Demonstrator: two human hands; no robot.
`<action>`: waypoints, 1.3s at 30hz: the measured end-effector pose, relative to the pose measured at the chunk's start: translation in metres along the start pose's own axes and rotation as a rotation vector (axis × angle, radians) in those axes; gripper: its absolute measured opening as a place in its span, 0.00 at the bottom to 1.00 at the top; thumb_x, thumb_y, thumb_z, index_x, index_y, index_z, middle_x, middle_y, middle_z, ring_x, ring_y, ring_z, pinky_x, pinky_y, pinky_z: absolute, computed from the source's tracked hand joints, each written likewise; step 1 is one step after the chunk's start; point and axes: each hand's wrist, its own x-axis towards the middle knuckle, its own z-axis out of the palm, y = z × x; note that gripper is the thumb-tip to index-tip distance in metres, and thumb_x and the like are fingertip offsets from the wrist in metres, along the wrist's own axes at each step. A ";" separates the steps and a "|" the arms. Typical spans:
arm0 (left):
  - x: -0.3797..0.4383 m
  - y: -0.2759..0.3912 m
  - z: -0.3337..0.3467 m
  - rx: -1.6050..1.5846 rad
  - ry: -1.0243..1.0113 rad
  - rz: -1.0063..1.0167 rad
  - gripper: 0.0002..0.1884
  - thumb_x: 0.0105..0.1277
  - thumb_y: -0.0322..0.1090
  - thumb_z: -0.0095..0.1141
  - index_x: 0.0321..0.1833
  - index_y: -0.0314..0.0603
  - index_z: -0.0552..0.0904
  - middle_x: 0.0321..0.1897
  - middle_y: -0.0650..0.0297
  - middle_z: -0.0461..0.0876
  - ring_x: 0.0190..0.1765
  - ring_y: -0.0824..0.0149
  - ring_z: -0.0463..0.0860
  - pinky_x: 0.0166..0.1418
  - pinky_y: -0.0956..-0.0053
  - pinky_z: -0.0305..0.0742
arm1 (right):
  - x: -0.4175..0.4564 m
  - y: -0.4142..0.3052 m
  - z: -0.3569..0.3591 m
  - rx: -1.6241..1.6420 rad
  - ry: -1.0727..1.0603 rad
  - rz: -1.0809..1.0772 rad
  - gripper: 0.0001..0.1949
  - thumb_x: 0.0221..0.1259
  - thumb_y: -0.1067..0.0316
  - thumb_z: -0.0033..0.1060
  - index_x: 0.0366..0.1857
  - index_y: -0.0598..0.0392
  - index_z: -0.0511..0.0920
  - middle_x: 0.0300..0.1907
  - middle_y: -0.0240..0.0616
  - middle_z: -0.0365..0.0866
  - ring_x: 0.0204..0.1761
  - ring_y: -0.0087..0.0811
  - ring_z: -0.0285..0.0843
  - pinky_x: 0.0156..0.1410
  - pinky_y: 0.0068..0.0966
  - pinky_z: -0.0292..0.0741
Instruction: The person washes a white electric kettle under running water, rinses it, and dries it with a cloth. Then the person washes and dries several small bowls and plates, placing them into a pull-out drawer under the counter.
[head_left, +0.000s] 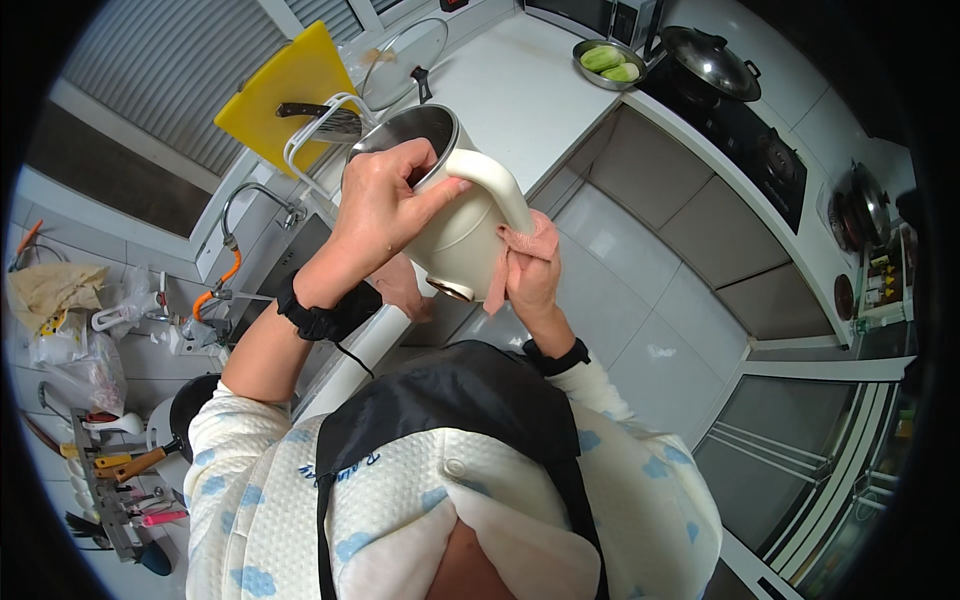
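A cream electric kettle (457, 240) with a steel inside is held up, tilted, over the counter's edge by the sink. My left hand (386, 191) grips its rim, fingers inside the opening and thumb outside near the handle. My right hand (534, 274) presses a pink cloth (532, 240) against the lower end of the handle. Another cloth, brownish pink (403, 289), lies over the sink's front edge behind the kettle. The kettle's base is partly in view.
Behind the kettle stand a yellow cutting board (289, 94), a cleaver (322, 120) in a white rack and a glass lid (405, 64). The faucet (255, 191) is at left. A steel bowl of green vegetables (609, 66) sits near the gas stove (727, 131) and covered wok (709, 64).
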 end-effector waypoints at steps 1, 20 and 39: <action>-0.002 -0.005 0.001 0.015 0.035 0.008 0.18 0.56 0.41 0.69 0.26 0.34 0.77 0.15 0.59 0.73 0.20 0.70 0.70 0.25 0.75 0.66 | 0.003 -0.013 0.003 -0.156 -0.039 -0.023 0.13 0.54 0.78 0.60 0.45 0.56 0.78 0.51 0.51 0.76 0.50 0.51 0.76 0.53 0.41 0.74; -0.021 -0.022 0.015 0.167 0.113 -0.002 0.19 0.55 0.46 0.70 0.23 0.38 0.77 0.12 0.56 0.73 0.15 0.60 0.72 0.22 0.70 0.67 | 0.016 -0.048 0.049 -0.098 -0.065 -0.052 0.30 0.58 0.66 0.52 0.63 0.76 0.64 0.65 0.74 0.62 0.67 0.68 0.62 0.71 0.51 0.62; -0.001 -0.041 -0.031 -0.048 0.138 -0.024 0.19 0.57 0.41 0.70 0.23 0.34 0.75 0.15 0.66 0.71 0.22 0.78 0.65 0.24 0.78 0.63 | 0.046 -0.037 0.025 0.287 -0.138 0.242 0.17 0.62 0.78 0.57 0.55 0.63 0.73 0.44 0.34 0.83 0.45 0.29 0.82 0.53 0.23 0.77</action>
